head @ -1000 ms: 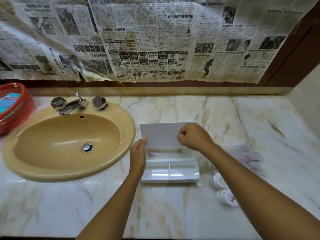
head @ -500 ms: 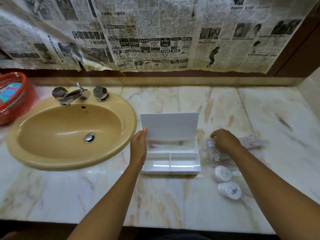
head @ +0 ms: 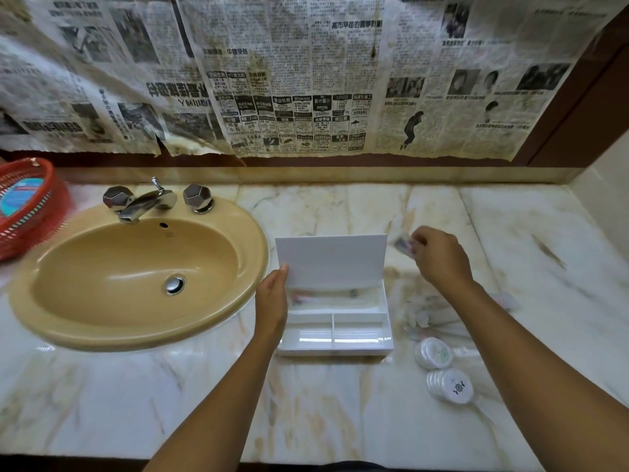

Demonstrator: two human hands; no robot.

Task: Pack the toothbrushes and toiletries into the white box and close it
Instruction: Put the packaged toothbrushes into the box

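Observation:
The white box (head: 335,340) stands open on the marble counter, its lid (head: 332,260) upright. My left hand (head: 272,301) holds the lid's left edge. A wrapped toothbrush (head: 326,296) lies in the box's long back compartment; the two front compartments look empty. My right hand (head: 439,257) hovers beside the lid's right edge, shut on a blurred wrapped toothbrush packet (head: 403,246). More wrapped toothbrushes (head: 439,318) lie on the counter right of the box, partly hidden by my forearm. Two stacks of round white toiletry packs (head: 434,352) (head: 451,384) lie in front of them.
A tan sink (head: 136,277) with a chrome tap (head: 146,201) is set in the counter left of the box. A red basket (head: 25,206) stands at the far left. Newspaper (head: 306,80) covers the wall behind. The counter's front edge (head: 306,458) is close to me.
My right hand left the lid, went down to the pile right of the box, and has now risen toward the lid holding a packet. My left hand stayed on the lid.

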